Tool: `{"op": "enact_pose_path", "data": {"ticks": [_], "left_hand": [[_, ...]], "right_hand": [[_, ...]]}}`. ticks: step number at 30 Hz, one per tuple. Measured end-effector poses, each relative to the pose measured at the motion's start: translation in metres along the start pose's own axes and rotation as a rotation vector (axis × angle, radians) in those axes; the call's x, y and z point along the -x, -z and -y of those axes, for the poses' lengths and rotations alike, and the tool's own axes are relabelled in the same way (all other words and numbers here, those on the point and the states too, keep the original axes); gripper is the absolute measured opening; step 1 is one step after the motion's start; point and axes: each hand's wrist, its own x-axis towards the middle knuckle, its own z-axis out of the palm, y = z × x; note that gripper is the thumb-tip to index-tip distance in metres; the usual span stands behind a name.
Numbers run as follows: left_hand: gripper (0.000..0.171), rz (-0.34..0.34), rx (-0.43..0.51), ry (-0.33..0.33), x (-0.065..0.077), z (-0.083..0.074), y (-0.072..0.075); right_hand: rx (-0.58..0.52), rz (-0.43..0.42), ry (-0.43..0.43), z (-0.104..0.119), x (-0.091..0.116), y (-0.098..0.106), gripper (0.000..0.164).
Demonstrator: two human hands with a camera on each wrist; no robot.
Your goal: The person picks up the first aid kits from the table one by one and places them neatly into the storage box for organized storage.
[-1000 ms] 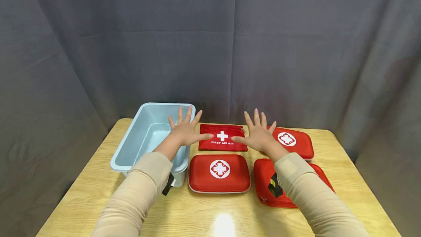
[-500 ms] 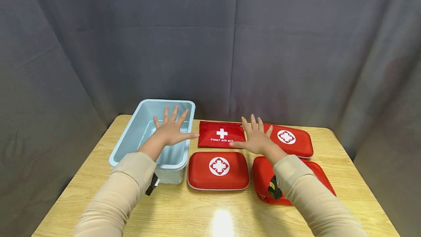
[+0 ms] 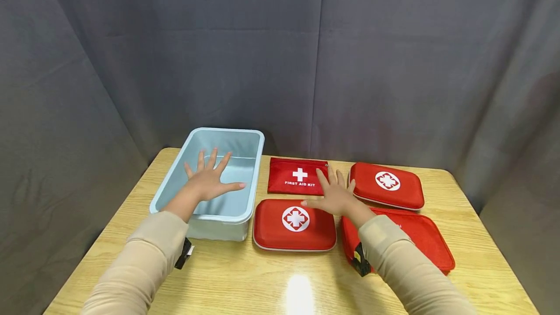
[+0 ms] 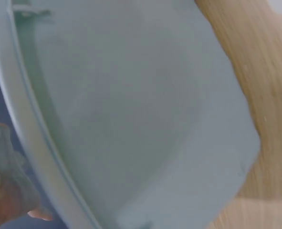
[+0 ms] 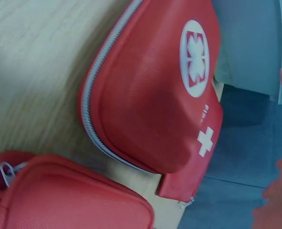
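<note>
In the head view my left hand [image 3: 205,182] hovers over the pale blue bin [image 3: 253,193] with fingers spread and nothing held. The left wrist view shows the bin's side wall [image 4: 131,105] close up, the hand partly visible beyond its rim. My right hand [image 3: 336,198], fingers also spread, is above the gap between a front red hard case [image 3: 271,230] and the cases on the right. Behind that front case lies a flat red first aid pouch [image 3: 280,176]. A second hard case [image 3: 363,179] sits at the back right, and a red zipped case [image 3: 426,242] is partly hidden under my right forearm.
Everything stands on a light wooden table [image 3: 245,286]. A dark grey curtain [image 3: 236,62] hangs behind and along both sides. A small black device [image 3: 360,260] is strapped under the right wrist, another [image 3: 183,253] under the left.
My left hand has moved left, from the bin's right rim to over its opening. The right hand has come slightly nearer and lower. Cases and bin stay put; the view shifts slightly.
</note>
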Motion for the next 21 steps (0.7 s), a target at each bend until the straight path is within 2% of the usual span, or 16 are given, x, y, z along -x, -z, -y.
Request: {"op": "enact_pose_path", "data": {"ticks": [9,21], "left_hand": [[0.1,0.016,-0.002,0.03,0.017,0.027,0.003],[0.099,0.038,0.036,0.061,0.032,0.051,0.003]], "right_hand": [[-0.009,0.064,-0.01,0.005,0.006,-0.017,0.099],[-0.058,0.127,-0.014,0.007,0.012,-0.039,0.101]]}}
